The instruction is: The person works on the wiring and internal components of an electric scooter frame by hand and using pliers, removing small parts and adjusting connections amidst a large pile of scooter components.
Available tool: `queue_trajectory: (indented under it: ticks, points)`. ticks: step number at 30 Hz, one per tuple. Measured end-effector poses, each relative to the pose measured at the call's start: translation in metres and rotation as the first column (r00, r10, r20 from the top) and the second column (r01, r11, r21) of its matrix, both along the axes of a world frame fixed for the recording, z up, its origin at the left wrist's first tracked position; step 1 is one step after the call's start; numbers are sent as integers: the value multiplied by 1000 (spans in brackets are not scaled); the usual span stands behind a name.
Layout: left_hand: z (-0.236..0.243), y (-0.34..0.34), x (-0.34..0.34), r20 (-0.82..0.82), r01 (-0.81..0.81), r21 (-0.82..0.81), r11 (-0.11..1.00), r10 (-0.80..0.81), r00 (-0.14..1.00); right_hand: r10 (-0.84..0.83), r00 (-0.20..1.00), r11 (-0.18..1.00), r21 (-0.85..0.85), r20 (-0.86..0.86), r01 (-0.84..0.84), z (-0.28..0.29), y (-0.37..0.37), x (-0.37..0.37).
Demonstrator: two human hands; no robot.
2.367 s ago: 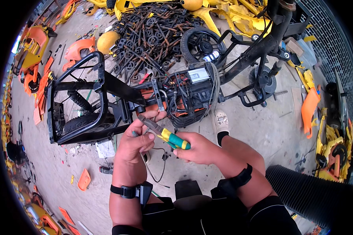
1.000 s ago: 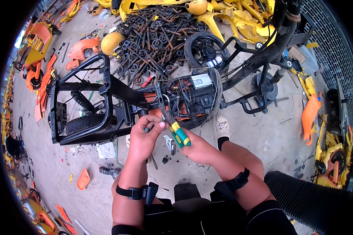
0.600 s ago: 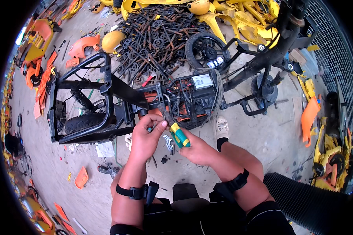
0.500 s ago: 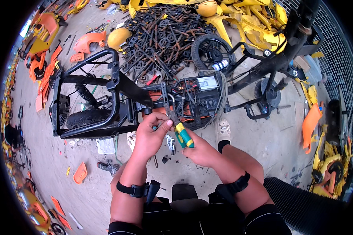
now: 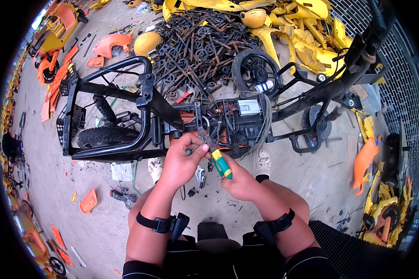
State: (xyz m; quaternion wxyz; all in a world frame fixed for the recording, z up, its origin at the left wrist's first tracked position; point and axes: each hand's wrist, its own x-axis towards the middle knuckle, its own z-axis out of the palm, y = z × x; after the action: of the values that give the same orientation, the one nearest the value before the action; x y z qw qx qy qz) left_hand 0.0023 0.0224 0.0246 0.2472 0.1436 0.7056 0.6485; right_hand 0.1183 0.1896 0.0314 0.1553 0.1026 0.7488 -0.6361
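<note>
My right hand [image 5: 237,183] grips pliers with green and yellow handles [image 5: 221,163], their jaws angled up to a metal bracket and bent tube [image 5: 198,116] on the black scooter frame [image 5: 167,114]. My left hand [image 5: 186,160] is pinched beside the jaws, around what looks like a thin cable with a teal end [image 5: 189,151]; what its fingertips grip is partly hidden. Below the hands a loop of cable hangs [image 5: 183,193]. Just right of the bracket sit wiring and a silver module [image 5: 249,107] in the frame's middle.
A pile of rusty metal parts [image 5: 193,51], yellow panels [image 5: 319,56] and a loose wheel [image 5: 256,69] lie beyond the frame. Orange pieces [image 5: 365,165] lie at both sides. A power tool [image 5: 123,197] rests on the floor, and black corrugated material [image 5: 340,244] is at lower right.
The pliers have swung from a diagonal to a steeper angle toward the bracket, with my left hand following beside the jaws. The whole view has shifted, bringing the frame slightly rightward in the picture.
</note>
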Motion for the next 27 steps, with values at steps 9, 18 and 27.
queue_trajectory:
  ticks: [9, 18, 27]
  points:
    - [6, 3, -8, 22, 9, 37, 999, -10, 1000, 33, 999, 997, 71, -32, -31, -9, 4, -7]
    - [10, 2, -15, -21, 13, -4, 1000, -13, 1000, 23, 998, 995, 94, -50, -19, -10, 7, -13]
    - [19, 2, -18, -214, -63, -299, 952, -2, 977, -53, 996, 989, -132, 76, 63, -19, 2, -18]
